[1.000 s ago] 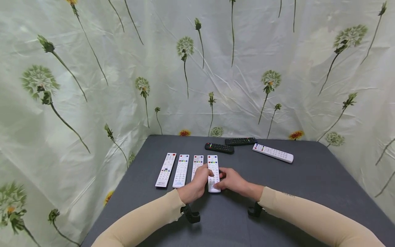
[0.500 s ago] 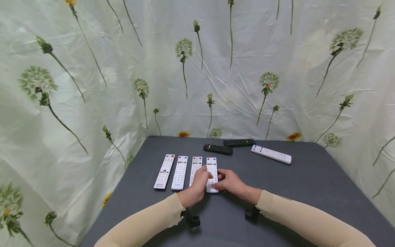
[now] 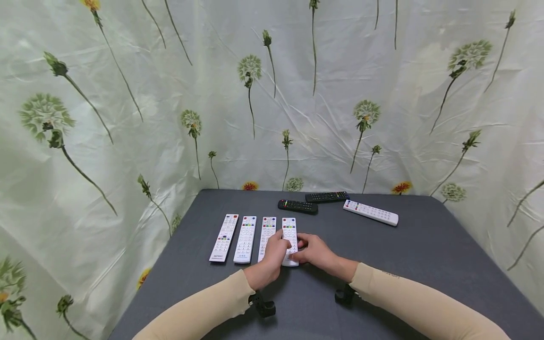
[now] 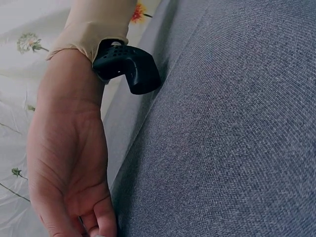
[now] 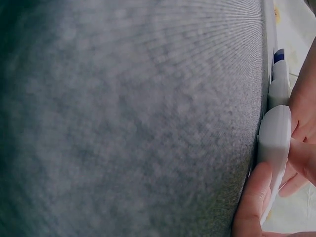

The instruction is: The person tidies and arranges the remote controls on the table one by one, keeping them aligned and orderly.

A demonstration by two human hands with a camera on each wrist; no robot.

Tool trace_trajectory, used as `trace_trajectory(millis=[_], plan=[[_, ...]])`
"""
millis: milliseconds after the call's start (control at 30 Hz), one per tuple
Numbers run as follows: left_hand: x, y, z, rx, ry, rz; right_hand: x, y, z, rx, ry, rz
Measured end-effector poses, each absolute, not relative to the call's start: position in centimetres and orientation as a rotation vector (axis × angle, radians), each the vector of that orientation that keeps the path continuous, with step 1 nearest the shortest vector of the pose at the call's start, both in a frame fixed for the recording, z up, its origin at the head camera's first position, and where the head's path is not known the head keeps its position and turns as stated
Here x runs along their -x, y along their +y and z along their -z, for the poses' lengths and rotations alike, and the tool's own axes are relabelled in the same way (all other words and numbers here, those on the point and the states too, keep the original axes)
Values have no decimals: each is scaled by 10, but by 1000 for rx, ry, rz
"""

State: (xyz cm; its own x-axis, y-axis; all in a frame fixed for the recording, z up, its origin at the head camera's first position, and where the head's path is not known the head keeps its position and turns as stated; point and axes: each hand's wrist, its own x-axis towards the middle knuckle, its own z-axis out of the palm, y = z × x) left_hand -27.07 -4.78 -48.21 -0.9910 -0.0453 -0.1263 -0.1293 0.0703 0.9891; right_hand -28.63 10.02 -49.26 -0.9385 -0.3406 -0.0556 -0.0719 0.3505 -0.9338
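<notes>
Sleeves [image 3: 199, 311] of cream cloth come in from the near side, and at our wrists black mounts [image 3: 266, 309] hang over the dark grey counter [image 3: 369, 241]. Ahead of them, near the counter's middle, lies the held remote [image 3: 290, 231], white, face up, its far end towards the far edge. Our right grip [image 3: 316, 250] pinches it at the right side of its near end, thumb on the face; our left grip [image 3: 274, 255] holds its left side, thumb bent over the keys. Both thumbs cover some buttons.

Our left fingers also stand in the way of the neighbouring remote [image 3: 267, 230], another white one just beside, and hide its near right corner. Towards the counter's left edge we see the second remote [image 3: 245, 239], then the outermost remote [image 3: 224, 238], both white.

Beyond, near the far edge, lie a nearer black remote [image 3: 297, 206] and a farther black remote [image 3: 327, 197]; we cannot tell whether they touch. To their right, towards the far right corner, lies a slanting white remote [image 3: 370, 212]. Behind the far edge hangs a pale curtain [image 3: 306, 118] printed with dandelions.
</notes>
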Motion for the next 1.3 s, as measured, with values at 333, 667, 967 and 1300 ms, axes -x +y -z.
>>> trace_trajectory(millis=[333,667,967,1300], plan=[[272,-47,481,204,2263,-2063,288,101,492,357,2336,1638],[273,-49,480,198,2231,-2052,287,99,494,314,2414,1586],[273,-49,479,142,2257,-2035,285,100,493,331,2475,1551],[267,-52,467,96,2328,-1995,281,103,485,223,2206,1751]])
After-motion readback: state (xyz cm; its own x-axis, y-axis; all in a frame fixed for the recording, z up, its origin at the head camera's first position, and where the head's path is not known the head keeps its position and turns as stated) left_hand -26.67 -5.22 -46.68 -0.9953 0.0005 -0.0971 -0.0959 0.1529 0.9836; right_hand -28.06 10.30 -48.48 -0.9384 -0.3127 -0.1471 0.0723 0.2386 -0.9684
